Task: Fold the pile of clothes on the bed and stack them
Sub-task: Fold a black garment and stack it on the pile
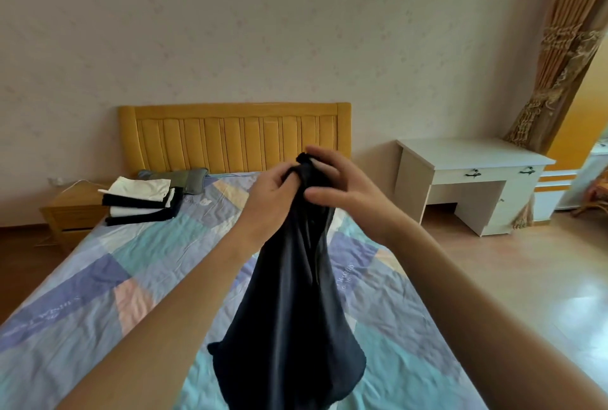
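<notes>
A dark navy garment [289, 304] hangs in the air over the bed [138, 265], bunched at its top edge. My left hand [268, 194] grips that bunched top from the left. My right hand [339, 184] pinches the same top edge from the right, fingers curled around the cloth. The garment's lower part drapes loosely down toward the patchwork bedspread. A stack of folded clothes [141, 200], black and white layers, lies at the far left of the bed near the headboard.
A grey pillow [184, 179] lies behind the stack against the yellow wooden headboard [233, 136]. A wooden nightstand [70, 209] stands left of the bed. A white desk [467, 176] and a tied curtain [559, 57] are at the right, over wooden floor.
</notes>
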